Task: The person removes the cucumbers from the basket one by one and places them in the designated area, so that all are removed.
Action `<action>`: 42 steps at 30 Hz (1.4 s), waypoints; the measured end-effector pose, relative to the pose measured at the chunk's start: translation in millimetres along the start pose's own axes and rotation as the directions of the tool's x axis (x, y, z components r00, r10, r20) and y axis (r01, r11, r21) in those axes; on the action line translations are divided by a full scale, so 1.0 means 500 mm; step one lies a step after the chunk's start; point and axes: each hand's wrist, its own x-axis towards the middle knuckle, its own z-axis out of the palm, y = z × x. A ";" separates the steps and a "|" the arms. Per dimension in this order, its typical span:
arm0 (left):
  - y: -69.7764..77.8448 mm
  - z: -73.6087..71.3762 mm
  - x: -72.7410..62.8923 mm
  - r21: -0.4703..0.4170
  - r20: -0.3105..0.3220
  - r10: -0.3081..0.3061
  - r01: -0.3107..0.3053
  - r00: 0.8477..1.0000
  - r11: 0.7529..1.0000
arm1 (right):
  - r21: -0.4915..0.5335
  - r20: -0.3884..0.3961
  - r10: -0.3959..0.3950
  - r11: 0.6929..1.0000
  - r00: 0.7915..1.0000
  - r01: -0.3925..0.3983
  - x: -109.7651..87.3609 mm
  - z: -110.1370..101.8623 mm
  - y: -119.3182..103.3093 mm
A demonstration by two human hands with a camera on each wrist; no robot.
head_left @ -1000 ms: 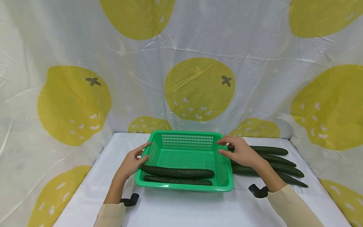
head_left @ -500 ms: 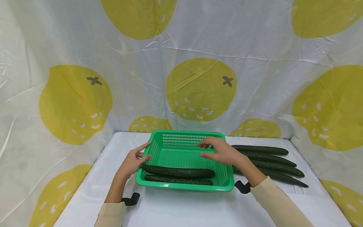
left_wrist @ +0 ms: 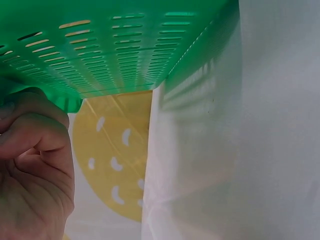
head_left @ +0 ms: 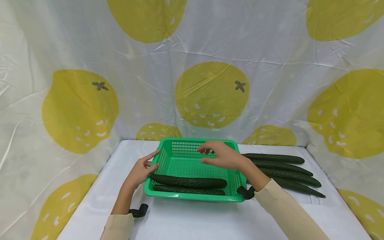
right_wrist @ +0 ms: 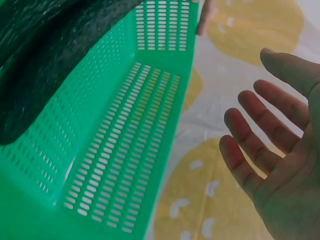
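Observation:
A green slotted plastic basket (head_left: pixel 192 198) sits mid-table. Two dark green cucumbers (head_left: pixel 189 182) lie side by side along its near wall. My left hand (head_left: pixel 140 171) grips the basket's left rim, thumb over the inside; in the left wrist view its curled fingers (left_wrist: pixel 42 132) are at the outside edge, under the slotted wall. Over the back right part of the basket hovers my right hand (head_left: pixel 222 156), holding nothing. Its fingers are spread and slightly bent in the right wrist view, beside the basket's long side.
Several more cucumbers (head_left: pixel 291 181) lie fanned out on the white tablecloth (head_left: pixel 207 221) to the right of the basket, their left ends partly hidden by the right forearm. A white curtain (head_left: pixel 144 86) printed with yellow lemons hangs behind the table.
My right hand has moved left, from beside the cucumbers at the basket's right edge to over the basket's inside, rising slightly. The left hand and the basket stay where they were.

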 end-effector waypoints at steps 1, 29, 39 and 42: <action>0.000 -0.001 0.000 -0.002 -0.001 -0.001 0.001 1.000 1.000 | 0.008 0.007 -0.005 1.000 1.000 0.005 0.007 0.006 -0.001; -0.002 0.003 0.000 -0.010 -0.007 -0.035 0.035 0.999 0.999 | 0.047 0.190 0.013 0.999 0.982 -0.023 0.054 0.068 0.058; -0.006 0.003 0.001 -0.021 -0.001 -0.035 0.035 0.999 0.999 | 0.092 0.371 0.058 0.991 0.927 -0.099 0.064 0.123 0.068; -0.005 -0.001 0.002 -0.010 -0.001 -0.028 0.028 1.000 1.000 | 0.113 0.425 0.070 0.985 0.902 -0.129 0.065 0.127 0.071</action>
